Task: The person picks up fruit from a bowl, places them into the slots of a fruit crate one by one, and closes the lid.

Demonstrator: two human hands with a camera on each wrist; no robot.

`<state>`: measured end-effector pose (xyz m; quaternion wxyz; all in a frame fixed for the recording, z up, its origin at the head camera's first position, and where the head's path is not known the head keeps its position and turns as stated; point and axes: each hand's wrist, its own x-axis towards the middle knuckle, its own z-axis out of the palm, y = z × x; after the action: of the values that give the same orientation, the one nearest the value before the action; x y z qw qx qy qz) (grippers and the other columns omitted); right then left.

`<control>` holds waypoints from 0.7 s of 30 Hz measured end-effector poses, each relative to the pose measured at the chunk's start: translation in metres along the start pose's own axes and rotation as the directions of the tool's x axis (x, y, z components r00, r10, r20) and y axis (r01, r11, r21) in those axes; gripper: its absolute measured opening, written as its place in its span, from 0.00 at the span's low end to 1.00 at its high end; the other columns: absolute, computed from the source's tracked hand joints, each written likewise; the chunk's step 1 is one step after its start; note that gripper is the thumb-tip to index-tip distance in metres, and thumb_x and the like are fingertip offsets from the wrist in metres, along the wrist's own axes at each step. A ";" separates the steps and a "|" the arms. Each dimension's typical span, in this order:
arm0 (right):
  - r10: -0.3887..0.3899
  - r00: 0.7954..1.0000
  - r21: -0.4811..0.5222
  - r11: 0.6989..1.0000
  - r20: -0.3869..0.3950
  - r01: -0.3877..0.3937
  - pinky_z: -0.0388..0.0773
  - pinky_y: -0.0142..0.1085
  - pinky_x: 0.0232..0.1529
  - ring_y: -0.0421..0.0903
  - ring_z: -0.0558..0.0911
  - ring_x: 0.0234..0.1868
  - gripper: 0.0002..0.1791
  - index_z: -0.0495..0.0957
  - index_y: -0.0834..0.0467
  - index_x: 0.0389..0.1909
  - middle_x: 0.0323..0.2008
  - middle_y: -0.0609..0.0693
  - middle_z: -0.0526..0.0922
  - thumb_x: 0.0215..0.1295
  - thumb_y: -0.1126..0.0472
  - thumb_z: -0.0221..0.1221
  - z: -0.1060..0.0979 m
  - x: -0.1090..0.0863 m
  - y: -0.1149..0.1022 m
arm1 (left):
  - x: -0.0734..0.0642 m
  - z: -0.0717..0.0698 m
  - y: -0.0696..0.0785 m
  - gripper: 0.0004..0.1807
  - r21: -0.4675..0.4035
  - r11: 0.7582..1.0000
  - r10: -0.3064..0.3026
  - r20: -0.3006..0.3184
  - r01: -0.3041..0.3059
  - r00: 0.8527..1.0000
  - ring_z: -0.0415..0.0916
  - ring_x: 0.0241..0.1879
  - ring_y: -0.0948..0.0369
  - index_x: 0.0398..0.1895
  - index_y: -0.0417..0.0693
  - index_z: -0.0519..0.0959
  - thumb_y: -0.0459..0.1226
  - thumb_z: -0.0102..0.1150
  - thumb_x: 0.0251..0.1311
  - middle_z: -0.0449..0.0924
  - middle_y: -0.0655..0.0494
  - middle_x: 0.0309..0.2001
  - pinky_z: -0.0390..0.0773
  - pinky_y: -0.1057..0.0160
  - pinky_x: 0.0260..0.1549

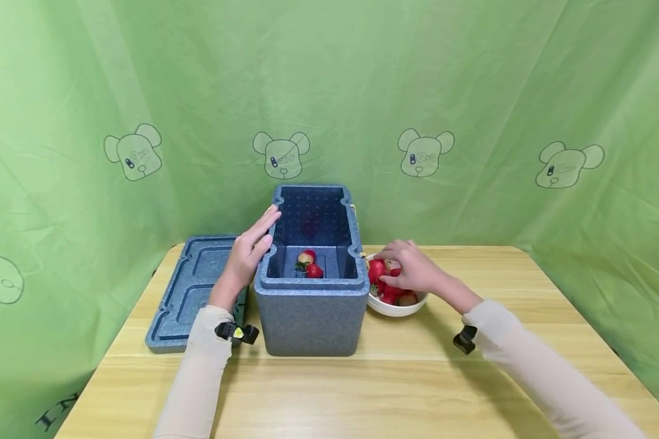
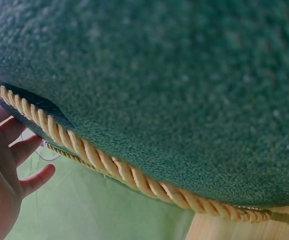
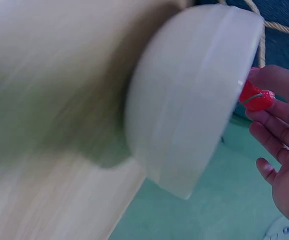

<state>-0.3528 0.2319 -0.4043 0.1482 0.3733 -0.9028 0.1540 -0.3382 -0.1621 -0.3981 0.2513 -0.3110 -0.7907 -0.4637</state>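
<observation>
We hold a rounded red strawberry (image 3: 259, 101) in our right hand (image 1: 413, 267), pinched between thumb and finger at the rim of a round white bowl (image 1: 396, 311). It looks glossy, with a green streak across it. More red strawberries (image 1: 390, 297) heap the bowl, near the far edge of the pale wooden bench (image 1: 417, 384). Just beside, a deep blue-grey foam box (image 1: 313, 323) contains two strawberries (image 1: 314, 272). Our left hand (image 1: 246, 253) rests, fingers extended, along its left rim.

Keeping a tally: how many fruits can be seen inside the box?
2: a red-and-pale fruit, and a red fruit nearer the front of the box, whose wall may hide more.
</observation>
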 end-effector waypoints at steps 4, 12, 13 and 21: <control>0.053 0.996 0.028 0.998 -0.074 -0.051 0.65 0.47 0.50 0.55 0.79 0.50 0.24 0.86 0.63 0.51 0.46 0.58 0.88 0.51 0.63 0.75 -0.010 0.002 0.000 | 0.000 0.000 0.000 0.28 -0.003 1.000 -0.006 0.005 0.007 1.000 0.58 0.79 0.55 0.76 0.49 0.68 0.43 0.42 0.74 0.62 0.51 0.78 0.56 0.60 0.78; 0.046 0.964 0.056 0.998 -0.263 -0.032 0.65 0.48 0.52 0.54 0.79 0.48 0.26 0.84 0.62 0.51 0.46 0.57 0.88 0.48 0.68 0.76 -0.034 0.009 -0.007 | -0.002 0.000 0.001 0.28 0.001 1.000 -0.005 -0.002 0.005 1.000 0.58 0.79 0.55 0.75 0.48 0.69 0.43 0.42 0.74 0.62 0.51 0.78 0.57 0.59 0.78; 0.035 0.957 0.054 0.998 -0.289 -0.021 0.64 0.48 0.52 0.54 0.79 0.48 0.26 0.84 0.63 0.51 0.47 0.58 0.88 0.47 0.68 0.76 -0.037 0.010 -0.008 | -0.001 0.000 0.002 0.28 0.001 1.000 -0.005 -0.003 0.005 1.000 0.58 0.79 0.55 0.75 0.48 0.69 0.42 0.42 0.74 0.62 0.51 0.78 0.57 0.59 0.78; 0.004 0.888 0.078 0.996 -0.459 0.036 0.63 0.48 0.53 0.56 0.78 0.48 0.26 0.84 0.64 0.52 0.47 0.61 0.88 0.48 0.68 0.76 -0.060 0.022 -0.022 | 0.000 -0.001 0.001 0.28 0.007 1.000 0.006 -0.002 -0.006 1.000 0.58 0.78 0.52 0.75 0.46 0.69 0.42 0.42 0.74 0.62 0.49 0.78 0.57 0.60 0.78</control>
<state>-0.3430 0.2268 -0.3378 0.3423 0.3396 -0.8319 0.2746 -0.3370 -0.1623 -0.3973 0.2546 -0.3123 -0.7910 -0.4604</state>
